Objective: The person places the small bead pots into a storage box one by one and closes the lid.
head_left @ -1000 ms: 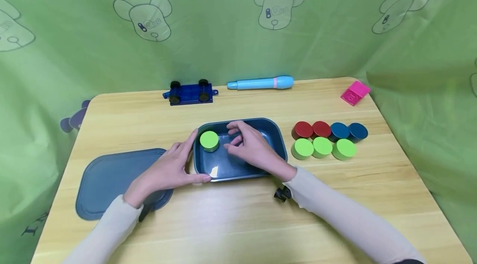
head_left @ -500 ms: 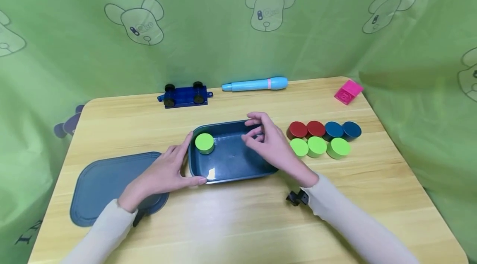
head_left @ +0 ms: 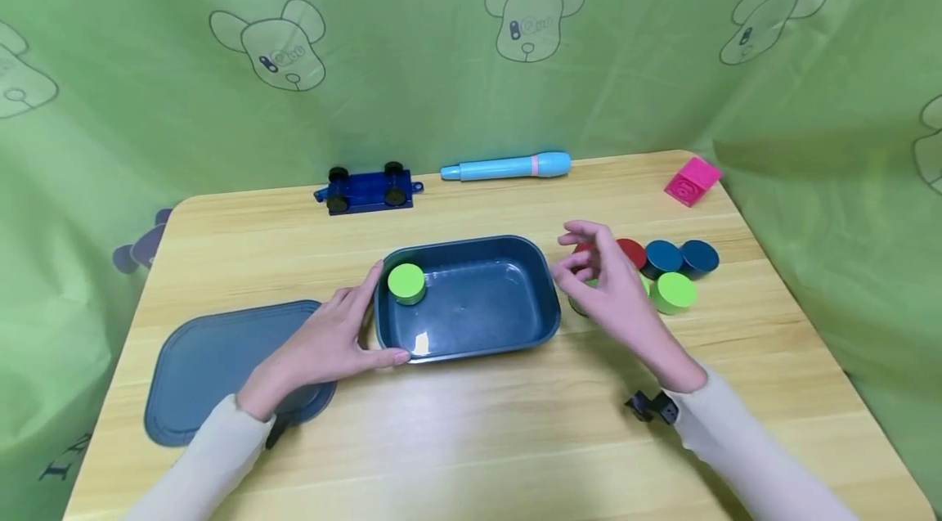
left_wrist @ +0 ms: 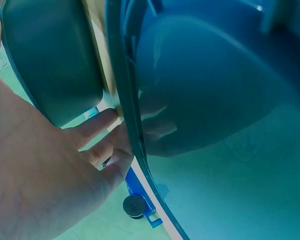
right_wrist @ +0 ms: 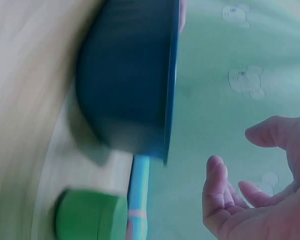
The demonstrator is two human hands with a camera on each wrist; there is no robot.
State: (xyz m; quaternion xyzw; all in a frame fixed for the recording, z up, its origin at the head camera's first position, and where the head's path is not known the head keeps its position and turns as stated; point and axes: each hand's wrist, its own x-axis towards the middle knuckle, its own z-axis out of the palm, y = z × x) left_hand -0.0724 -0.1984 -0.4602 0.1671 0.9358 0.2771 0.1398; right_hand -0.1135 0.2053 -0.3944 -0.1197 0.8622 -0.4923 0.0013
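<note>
In the head view, a dark blue rectangular box point(head_left: 471, 308) stands without its lid on the wooden table. One short bright-green cylinder point(head_left: 407, 281) sits at its left end. My left hand point(head_left: 331, 341) holds that end, thumb at the near corner and fingers along the far side; the left wrist view shows the palm beside the box wall point(left_wrist: 52, 60). Just past the box's right end, my right hand point(head_left: 607, 284) hovers with fingers loosely bent and nothing in them. Beneath it are red cylinders point(head_left: 631, 252) and green cylinders point(head_left: 673, 293), partly hidden.
The box's blue-grey lid point(head_left: 213, 366) lies left, partly under my left arm. Two dark blue cylinders point(head_left: 662, 258) stand at the right. Along the back lie a blue toy wagon chassis point(head_left: 370, 190), a light-blue microphone-shaped toy point(head_left: 508, 168) and a pink block point(head_left: 692, 181).
My right hand has moved right, out from over the box to above the cylinders. My left hand stays at the box's left end, and the green cylinder inside has not moved.
</note>
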